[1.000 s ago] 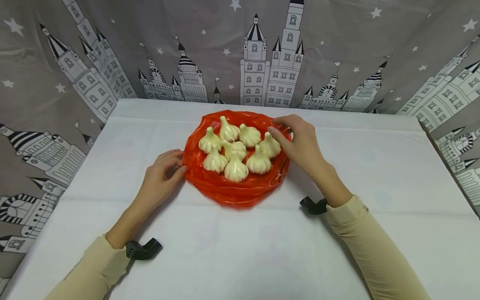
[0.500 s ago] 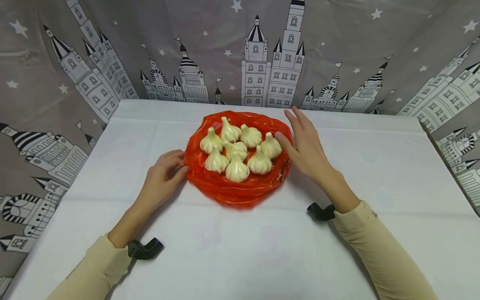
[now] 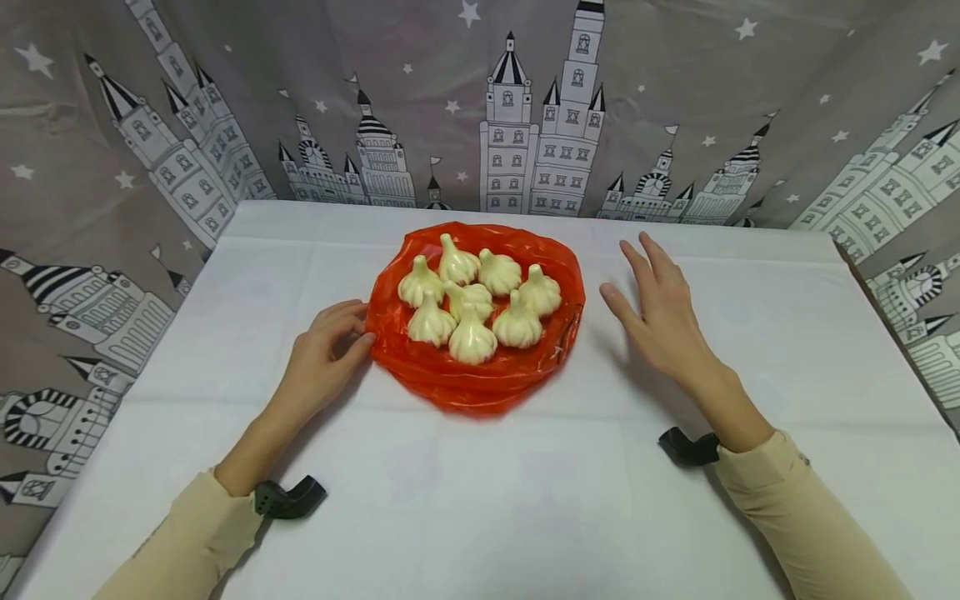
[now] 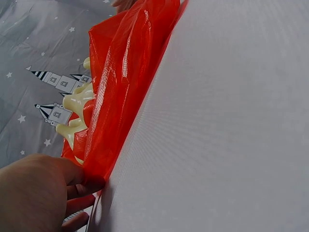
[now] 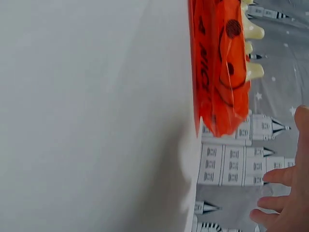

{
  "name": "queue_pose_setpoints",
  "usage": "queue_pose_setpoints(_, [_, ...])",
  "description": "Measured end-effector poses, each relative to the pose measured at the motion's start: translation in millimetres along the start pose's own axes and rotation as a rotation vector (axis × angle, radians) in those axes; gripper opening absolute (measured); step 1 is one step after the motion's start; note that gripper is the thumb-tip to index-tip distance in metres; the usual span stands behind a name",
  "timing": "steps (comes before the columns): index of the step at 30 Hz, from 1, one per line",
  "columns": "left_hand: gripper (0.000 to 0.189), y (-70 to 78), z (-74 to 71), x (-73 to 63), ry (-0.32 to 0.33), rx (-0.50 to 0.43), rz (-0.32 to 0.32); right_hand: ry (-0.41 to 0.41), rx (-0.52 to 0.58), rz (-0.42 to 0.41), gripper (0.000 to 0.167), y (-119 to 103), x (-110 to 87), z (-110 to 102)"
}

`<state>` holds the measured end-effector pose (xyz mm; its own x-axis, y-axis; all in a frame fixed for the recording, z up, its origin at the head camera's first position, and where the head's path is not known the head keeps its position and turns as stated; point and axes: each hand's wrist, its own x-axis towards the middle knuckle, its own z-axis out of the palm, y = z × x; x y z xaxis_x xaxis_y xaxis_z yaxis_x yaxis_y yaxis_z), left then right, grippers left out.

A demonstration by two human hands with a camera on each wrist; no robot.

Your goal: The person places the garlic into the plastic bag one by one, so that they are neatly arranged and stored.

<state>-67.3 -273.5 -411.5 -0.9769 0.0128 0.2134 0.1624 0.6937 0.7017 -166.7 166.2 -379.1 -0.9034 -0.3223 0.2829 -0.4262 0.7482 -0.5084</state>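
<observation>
A red plastic bag [image 3: 480, 392] lies on the white table, spread wide with its rim folded down. Several pale garlic bulbs [image 3: 471, 337] stand inside it, stems up. At the bag's left edge my left hand [image 3: 318, 358] holds the plastic between thumb and curled fingers; in the left wrist view the red film runs in at the fingertips [image 4: 91, 187]. My right hand [image 3: 660, 317] is off to the right of the bag, apart from it, fingers spread and holding nothing. Black print and a smiling face show on the bag's side [image 5: 219, 72] in the right wrist view.
A white cloth [image 3: 480, 500] covers the table. Behind it hangs a grey curtain [image 3: 420, 108] printed with castles and stars. Each wrist wears a black camera mount, the left one [image 3: 288, 498] and the right one [image 3: 688, 448] both close over the cloth.
My right hand has let go of the bag's right rim and moved away to the right, its fingers spreading. The left hand and the garlic bulbs stay where they were.
</observation>
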Motion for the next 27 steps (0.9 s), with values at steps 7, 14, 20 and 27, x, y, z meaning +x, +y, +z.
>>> queue_pose_setpoints(7, [0.009,1.3,2.9,2.6,-0.008,-0.006,-0.001,0.055,0.005,0.022,0.071,28,-29.6,-25])
queue_pose_setpoints(14, [0.01,-1.9,0.9,3.1,-0.008,0.008,-0.002,0.088,-0.016,0.061,0.07,53,-59.8,-48])
queue_pose_setpoints(20, [0.01,-4.4,-3.4,0.1,0.004,0.006,0.01,0.064,-0.052,0.097,0.071,63,-74.0,-57])
queue_pose_setpoints(27, [0.008,-6.0,-4.2,-2.6,0.017,-0.001,0.021,-0.008,-0.101,0.114,0.075,65,-78.8,-60])
